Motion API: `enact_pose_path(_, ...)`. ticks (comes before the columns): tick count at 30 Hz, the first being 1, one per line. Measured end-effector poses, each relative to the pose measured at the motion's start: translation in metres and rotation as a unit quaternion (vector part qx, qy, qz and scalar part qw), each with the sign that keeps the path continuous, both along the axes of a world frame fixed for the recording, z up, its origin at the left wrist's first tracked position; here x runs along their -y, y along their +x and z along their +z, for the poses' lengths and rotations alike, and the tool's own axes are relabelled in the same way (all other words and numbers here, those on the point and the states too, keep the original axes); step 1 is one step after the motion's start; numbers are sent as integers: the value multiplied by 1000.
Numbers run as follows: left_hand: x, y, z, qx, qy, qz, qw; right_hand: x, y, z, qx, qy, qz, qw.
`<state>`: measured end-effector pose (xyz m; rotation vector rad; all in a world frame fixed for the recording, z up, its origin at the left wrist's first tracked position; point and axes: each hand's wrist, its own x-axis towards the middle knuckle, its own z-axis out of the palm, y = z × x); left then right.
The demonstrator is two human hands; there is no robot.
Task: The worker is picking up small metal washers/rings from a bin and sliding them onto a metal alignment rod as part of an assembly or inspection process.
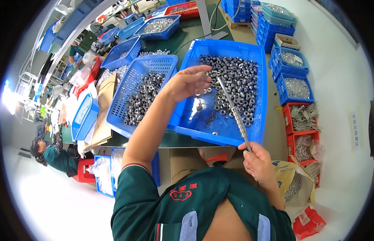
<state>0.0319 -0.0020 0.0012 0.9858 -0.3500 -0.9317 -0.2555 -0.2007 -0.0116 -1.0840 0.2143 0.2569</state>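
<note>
My right hand is closed around the lower end of a thin metal rod. The rod slants up and to the left over a blue tray, and several small metal rings appear threaded along its lower part. Above the tray's left side, my left hand pinches a small metal ring between thumb and fingertips, near the rod's upper tip. Many dark, shiny metal rings lie loose in the tray, mostly toward its back and right.
Left of the tray stands a blue perforated basket of similar rings. Cardboard and more blue bins cover the green table. Stacked blue crates and red bins line the right wall. A person sits at far left.
</note>
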Motion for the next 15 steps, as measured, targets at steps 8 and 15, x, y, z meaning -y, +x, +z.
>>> enact_pose_path(8, 15, -15, -4, -97, -28, 72, 992, -4, -4, 0, 7, -2, 10, 1000)
enact_pose_path(15, 25, -31, 1, -98, -25, 122, 987, -8, -5, 3, 15, -6, 24, 1000)
